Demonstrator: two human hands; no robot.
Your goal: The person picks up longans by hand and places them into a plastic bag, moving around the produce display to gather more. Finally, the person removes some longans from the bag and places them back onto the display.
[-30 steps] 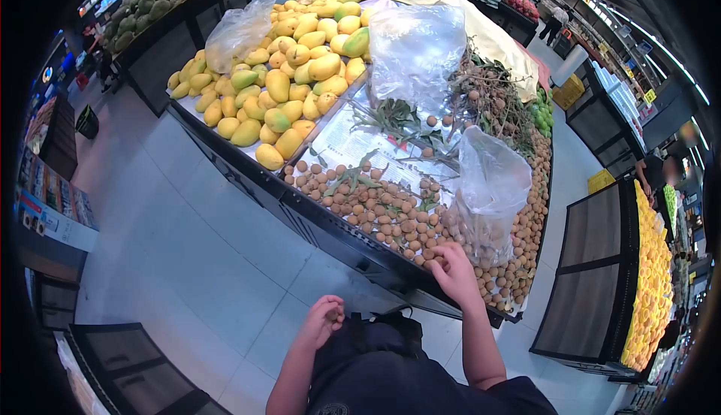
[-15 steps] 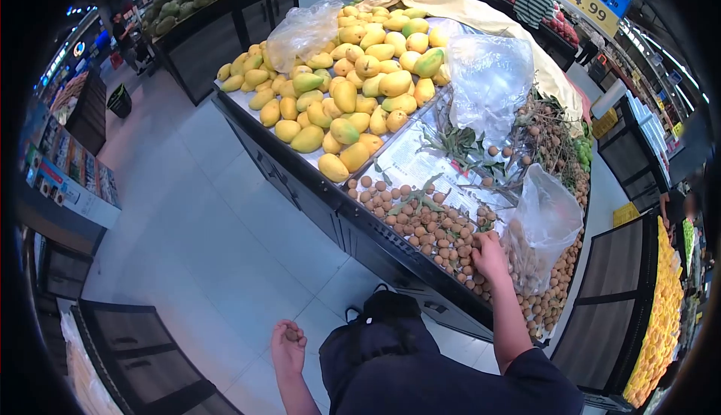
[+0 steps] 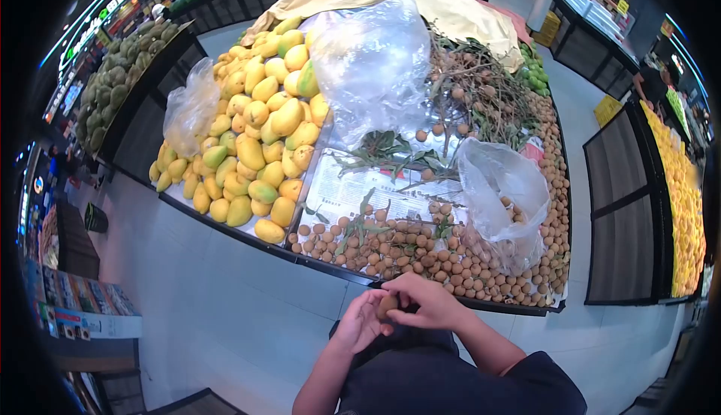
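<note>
Close in front of my body, above the stand's front edge, my two hands meet around a round brown longan. My right hand pinches it between thumb and fingers from the right. On the other side my left hand, palm up with fingers curled, bears against the same fruit. Just beyond them lie many loose longans along the stand's near edge. A clear plastic bag with some longans inside sits among them to the right.
Yellow mangoes are heaped at left, partly under clear plastic. Newspaper lines the longan section. Stalks with leaves pile up at the back right. Another dark stand with yellow fruit is at right.
My right hand has come off the longan pile, back toward my body. My left hand has risen to meet it around a longan. The view has turned rightward.
</note>
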